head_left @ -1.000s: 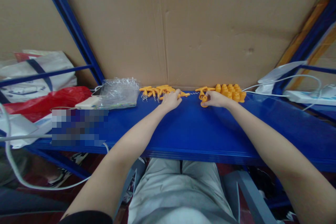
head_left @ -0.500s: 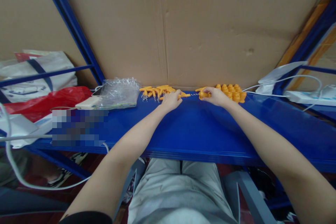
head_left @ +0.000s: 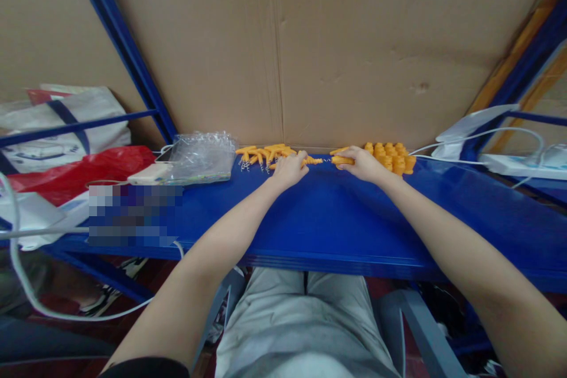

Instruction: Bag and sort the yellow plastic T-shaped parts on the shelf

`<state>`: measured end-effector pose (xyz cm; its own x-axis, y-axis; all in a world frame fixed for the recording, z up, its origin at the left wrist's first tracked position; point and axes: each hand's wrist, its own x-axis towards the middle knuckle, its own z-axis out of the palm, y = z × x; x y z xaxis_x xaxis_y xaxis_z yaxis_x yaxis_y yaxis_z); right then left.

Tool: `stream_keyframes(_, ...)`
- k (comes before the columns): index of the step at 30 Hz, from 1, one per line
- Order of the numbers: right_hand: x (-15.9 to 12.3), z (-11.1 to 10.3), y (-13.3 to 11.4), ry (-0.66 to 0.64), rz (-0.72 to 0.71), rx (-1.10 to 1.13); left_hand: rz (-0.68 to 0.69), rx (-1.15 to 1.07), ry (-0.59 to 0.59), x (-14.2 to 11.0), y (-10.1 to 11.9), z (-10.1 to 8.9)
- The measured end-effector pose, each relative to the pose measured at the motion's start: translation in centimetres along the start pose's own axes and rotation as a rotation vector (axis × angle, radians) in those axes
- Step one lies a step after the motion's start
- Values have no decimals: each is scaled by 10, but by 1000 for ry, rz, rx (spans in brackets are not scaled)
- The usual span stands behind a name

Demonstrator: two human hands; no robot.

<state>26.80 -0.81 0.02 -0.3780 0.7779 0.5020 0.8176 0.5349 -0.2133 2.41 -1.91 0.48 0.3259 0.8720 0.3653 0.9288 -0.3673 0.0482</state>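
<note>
Near the back of the blue table, my left hand [head_left: 290,171] is closed around an orange plastic corkscrew. Its threaded shaft [head_left: 314,160] and thin metal spiral point to the right. My right hand [head_left: 361,162] grips an orange plastic body [head_left: 342,160], lying sideways in line with the spiral; the spiral's tip is close to it or inside it, I cannot tell which. Beyond the left hand lies a pile of orange T-shaped corkscrews [head_left: 257,155] with metal spirals. Several orange bodies [head_left: 392,156] stand in rows just right of my right hand.
A clear plastic bag [head_left: 201,156] and a white box [head_left: 150,173] lie left of the pile. Further left are a red bag [head_left: 88,168] and white cables [head_left: 20,271]. Cardboard [head_left: 332,59] rises behind the blue table [head_left: 319,218]. Blue rack posts stand at both sides.
My right hand has turned the orange body into line with the spiral and brought it slightly left. Less of the spiral shows between the two parts. My left hand has barely moved.
</note>
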Motion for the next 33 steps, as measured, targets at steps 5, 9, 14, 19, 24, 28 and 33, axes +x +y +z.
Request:
stream_keyframes(5, 1, 6, 0, 31, -124, 82, 76, -38, 48, 0, 3, -2)
stream_keyframes(9, 0, 5, -5, 53, -136, 124, 111, -65, 53, -2, 4, -9)
stream_keyframes(14, 0, 4, -5, 30, -125, 178, 144, -47, 44, -3, 3, -11)
stream_keyframes(19, -1, 5, -5, -51, -64, 307, 176, -53, 74, -2, 0, -7)
stream_keyframes(24, -2, 5, -6, -100, 58, 402, 187, -84, 96, 1, -3, -1)
stream_keyframes(28, -3, -3, 0, -99, 163, 599, 180, -121, 130, 4, -6, 4)
stream_keyframes(33, -5, -19, 7, -196, 339, 898, 198, -157, 167, 7, -9, 9)
